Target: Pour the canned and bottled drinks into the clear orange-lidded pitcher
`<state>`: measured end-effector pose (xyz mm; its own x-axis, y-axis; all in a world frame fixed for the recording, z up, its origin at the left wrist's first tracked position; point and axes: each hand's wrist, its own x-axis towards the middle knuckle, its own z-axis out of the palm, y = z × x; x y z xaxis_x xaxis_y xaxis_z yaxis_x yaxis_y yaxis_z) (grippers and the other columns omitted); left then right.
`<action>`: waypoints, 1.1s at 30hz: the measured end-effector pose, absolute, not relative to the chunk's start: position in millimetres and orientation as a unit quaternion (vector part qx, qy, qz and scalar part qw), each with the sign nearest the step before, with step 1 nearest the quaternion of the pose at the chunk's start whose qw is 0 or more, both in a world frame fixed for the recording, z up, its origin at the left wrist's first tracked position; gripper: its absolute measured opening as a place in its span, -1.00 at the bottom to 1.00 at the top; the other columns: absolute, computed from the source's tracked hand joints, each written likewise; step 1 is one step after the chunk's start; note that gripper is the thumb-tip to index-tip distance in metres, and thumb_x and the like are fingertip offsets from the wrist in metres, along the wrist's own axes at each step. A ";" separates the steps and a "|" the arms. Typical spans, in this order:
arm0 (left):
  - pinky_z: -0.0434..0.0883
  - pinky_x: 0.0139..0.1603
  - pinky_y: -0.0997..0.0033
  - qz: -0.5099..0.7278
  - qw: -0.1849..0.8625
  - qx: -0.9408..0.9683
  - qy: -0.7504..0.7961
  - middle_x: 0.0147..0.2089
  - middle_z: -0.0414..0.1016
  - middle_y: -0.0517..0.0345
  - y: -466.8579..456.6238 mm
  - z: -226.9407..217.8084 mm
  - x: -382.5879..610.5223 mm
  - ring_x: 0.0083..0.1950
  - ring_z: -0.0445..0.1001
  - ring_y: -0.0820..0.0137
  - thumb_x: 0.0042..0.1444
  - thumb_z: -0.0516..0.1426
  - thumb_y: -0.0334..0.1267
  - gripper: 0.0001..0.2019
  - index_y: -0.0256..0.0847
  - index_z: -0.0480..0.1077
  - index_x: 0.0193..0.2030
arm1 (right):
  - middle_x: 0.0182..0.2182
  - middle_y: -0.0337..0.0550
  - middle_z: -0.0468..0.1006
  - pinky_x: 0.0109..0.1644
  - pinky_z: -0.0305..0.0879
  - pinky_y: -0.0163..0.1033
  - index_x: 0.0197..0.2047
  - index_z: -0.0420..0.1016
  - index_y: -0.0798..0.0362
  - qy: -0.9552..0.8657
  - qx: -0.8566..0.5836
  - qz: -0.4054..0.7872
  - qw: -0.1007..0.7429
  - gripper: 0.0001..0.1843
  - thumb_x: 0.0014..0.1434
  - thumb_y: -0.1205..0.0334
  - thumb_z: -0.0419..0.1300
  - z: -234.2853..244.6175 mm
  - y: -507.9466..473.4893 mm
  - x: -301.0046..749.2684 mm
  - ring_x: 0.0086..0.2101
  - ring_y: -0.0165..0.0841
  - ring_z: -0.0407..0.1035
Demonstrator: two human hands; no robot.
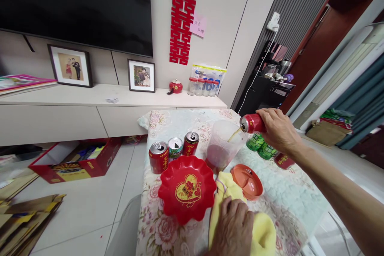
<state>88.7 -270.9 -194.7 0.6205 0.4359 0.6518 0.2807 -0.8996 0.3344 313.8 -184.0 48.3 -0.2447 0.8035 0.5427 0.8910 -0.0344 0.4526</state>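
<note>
My right hand [277, 128] is wrapped round a red drink can [251, 123], tipped on its side over a clear plastic pitcher [223, 144]. A thin stream of brownish liquid runs from the can into the pitcher, which holds dark liquid at the bottom. My left hand [234, 228] lies with fingers curled on a yellow cloth [264, 234] at the table's near edge. A red scalloped plate [187, 188] with a gold heart sits just left of it. An orange lid [247, 181] lies beside the cloth.
Three opened cans [174, 151] stand behind the red plate. Two green cans [261, 146] and a red one [283, 161] lie under my right forearm. The table has a floral cloth [162, 228]. A red box [75, 160] and cardboard [24, 220] lie on the floor at left.
</note>
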 end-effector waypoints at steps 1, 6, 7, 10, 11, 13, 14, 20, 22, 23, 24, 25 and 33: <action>0.29 0.10 0.15 0.387 0.099 0.895 0.199 -0.16 0.54 0.22 -270.7 -194.2 88.4 -0.06 0.44 0.29 0.44 0.11 -0.25 -0.90 -0.14 0.45 -0.05 | 0.12 0.23 0.58 -0.01 0.40 0.08 0.20 0.42 0.18 -0.692 -0.611 -0.380 0.055 -0.52 0.20 0.43 0.14 49.4 -183.9 313.1 0.07 0.08 0.41; 0.31 0.08 0.15 0.381 0.096 0.899 0.196 -0.16 0.54 0.20 -269.8 -192.1 87.3 -0.06 0.43 0.28 0.43 0.11 -0.24 -0.90 -0.14 0.45 -0.06 | 0.12 0.19 0.58 0.00 0.37 0.03 0.21 0.41 0.15 -0.691 -0.605 -0.393 0.044 -0.49 0.18 0.46 0.14 54.2 -184.0 307.8 0.10 0.04 0.40; 0.31 0.07 0.15 0.380 0.096 0.899 0.197 -0.16 0.54 0.20 -269.8 -192.1 87.4 -0.06 0.43 0.28 0.43 0.12 -0.24 -0.91 -0.14 0.45 -0.06 | 0.12 0.19 0.58 0.00 0.36 0.03 0.20 0.41 0.15 -0.692 -0.604 -0.393 0.043 -0.49 0.17 0.46 0.14 54.9 -184.0 306.7 0.10 0.04 0.40; 0.32 0.06 0.15 0.376 0.096 0.900 0.198 -0.16 0.53 0.20 -270.1 -192.7 87.9 -0.06 0.43 0.28 0.41 0.13 -0.25 -0.92 -0.15 0.45 -0.07 | 0.13 0.20 0.57 0.01 0.34 0.05 0.20 0.41 0.14 -0.695 -0.601 -0.393 0.039 -0.49 0.16 0.47 0.14 56.5 -183.5 304.2 0.11 0.05 0.39; 0.33 0.07 0.14 0.375 0.096 0.900 0.198 -0.16 0.53 0.20 -270.1 -192.9 88.0 -0.06 0.43 0.28 0.40 0.14 -0.26 -0.93 -0.15 0.44 -0.08 | 0.14 0.20 0.57 0.01 0.34 0.06 0.19 0.41 0.14 -0.696 -0.599 -0.394 0.038 -0.49 0.16 0.48 0.14 56.9 -183.1 303.7 0.12 0.06 0.38; 0.33 0.07 0.14 0.375 0.097 0.901 0.197 -0.16 0.52 0.21 -270.2 -193.0 87.9 -0.07 0.44 0.28 0.38 0.15 -0.27 -0.94 -0.15 0.44 -0.09 | 0.14 0.19 0.57 0.02 0.34 0.08 0.19 0.40 0.13 -0.698 -0.594 -0.398 0.035 -0.49 0.16 0.49 0.13 57.6 -182.0 303.0 0.12 0.06 0.38; 0.34 0.08 0.14 0.376 0.098 0.900 0.198 -0.16 0.52 0.21 -270.2 -193.0 87.8 -0.07 0.44 0.28 0.38 0.15 -0.27 -0.95 -0.15 0.44 -0.09 | 0.14 0.18 0.57 0.02 0.34 0.08 0.19 0.40 0.13 -0.699 -0.592 -0.401 0.032 -0.49 0.16 0.49 0.13 58.0 -181.4 302.7 0.12 0.06 0.39; 0.33 0.09 0.15 0.376 0.095 0.900 0.199 -0.16 0.54 0.20 -270.2 -193.3 87.9 -0.06 0.44 0.27 0.40 0.12 -0.29 -0.91 -0.15 0.45 -0.07 | 0.15 0.16 0.58 0.03 0.33 0.06 0.22 0.38 0.12 -0.698 -0.587 -0.410 0.021 -0.47 0.17 0.50 0.11 59.1 -178.3 300.6 0.14 0.04 0.39; 0.33 0.10 0.15 0.382 0.097 0.897 0.199 -0.17 0.53 0.20 -270.5 -194.0 88.6 -0.07 0.44 0.27 0.41 0.11 -0.29 -0.91 -0.14 0.46 -0.08 | 0.15 0.17 0.58 0.05 0.32 0.07 0.22 0.38 0.13 -0.698 -0.586 -0.410 0.021 -0.47 0.17 0.50 0.11 58.9 -178.0 298.9 0.15 0.05 0.38; 0.33 0.10 0.14 0.385 0.099 0.896 0.198 -0.18 0.53 0.19 -270.7 -194.4 88.9 -0.08 0.44 0.26 0.41 0.11 -0.28 -0.90 -0.14 0.46 -0.08 | 0.15 0.18 0.58 0.05 0.32 0.07 0.21 0.38 0.12 -0.698 -0.586 -0.410 0.021 -0.47 0.16 0.50 0.10 58.8 -178.1 297.8 0.15 0.05 0.38; 0.32 0.10 0.14 0.387 0.100 0.895 0.198 -0.18 0.53 0.19 -270.8 -194.7 89.2 -0.08 0.44 0.26 0.41 0.10 -0.28 -0.90 -0.14 0.46 -0.07 | 0.15 0.18 0.57 0.06 0.31 0.07 0.21 0.39 0.11 -0.699 -0.587 -0.409 0.021 -0.47 0.16 0.50 0.10 58.7 -178.2 296.6 0.16 0.05 0.38; 0.32 0.10 0.14 0.389 0.102 0.894 0.198 -0.18 0.53 0.19 -271.0 -194.9 89.3 -0.08 0.44 0.26 0.42 0.10 -0.27 -0.90 -0.14 0.46 -0.07 | 0.15 0.18 0.57 0.06 0.31 0.07 0.21 0.39 0.11 -0.699 -0.587 -0.408 0.021 -0.47 0.16 0.51 0.09 58.7 -178.3 295.5 0.16 0.04 0.37; 0.30 0.10 0.13 0.376 0.100 0.899 0.203 -0.17 0.54 0.20 -271.4 -195.9 88.7 -0.07 0.44 0.26 0.45 0.10 -0.23 -0.88 -0.14 0.46 -0.07 | 0.16 0.16 0.57 0.07 0.26 0.03 0.19 0.40 0.11 -0.708 -0.579 -0.404 0.010 -0.47 0.16 0.54 0.07 59.3 -178.8 287.7 0.18 0.01 0.35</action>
<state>88.7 -271.4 -195.9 0.6357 0.4397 0.6345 0.2897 -0.8977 0.3319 287.7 -178.8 59.3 -0.3292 0.8123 0.4815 0.8283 0.0036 0.5603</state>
